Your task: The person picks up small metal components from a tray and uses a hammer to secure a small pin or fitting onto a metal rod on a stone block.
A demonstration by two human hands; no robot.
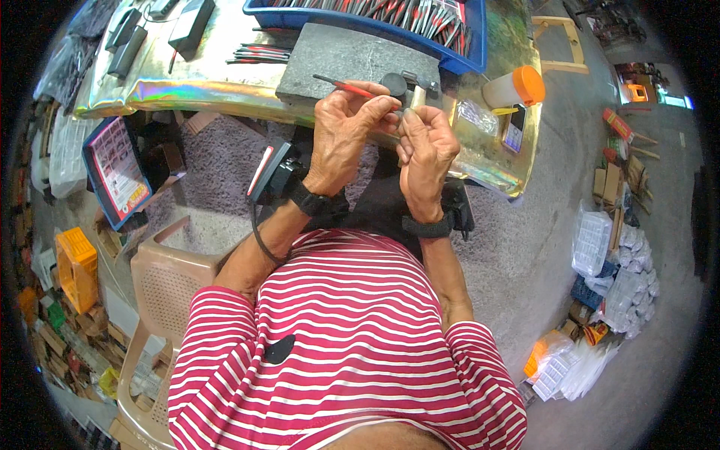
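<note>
Pinched in my left hand (343, 135) is a thin red rod with a dark tip (346, 87), pointing up and to the left. My right hand (427, 148) is closed round the pale handle (418, 97) of what looks like a small hammer, its dark metal head (427, 82) at the top. The fingertips of both hands almost meet over the near edge of a grey stone slab (352, 56). A round black piece (392, 84) sits between the hands at the slab's edge. Whatever lies between my fingertips is too small to make out.
Behind the slab stands a blue bin (367, 16) full of similar red-and-dark rods. More rods (259, 53) lie left of the slab. An orange-lidded jar (517, 88) rests at the right on the shiny gold table cover (225, 91). A plastic chair (161, 277) is at my left.
</note>
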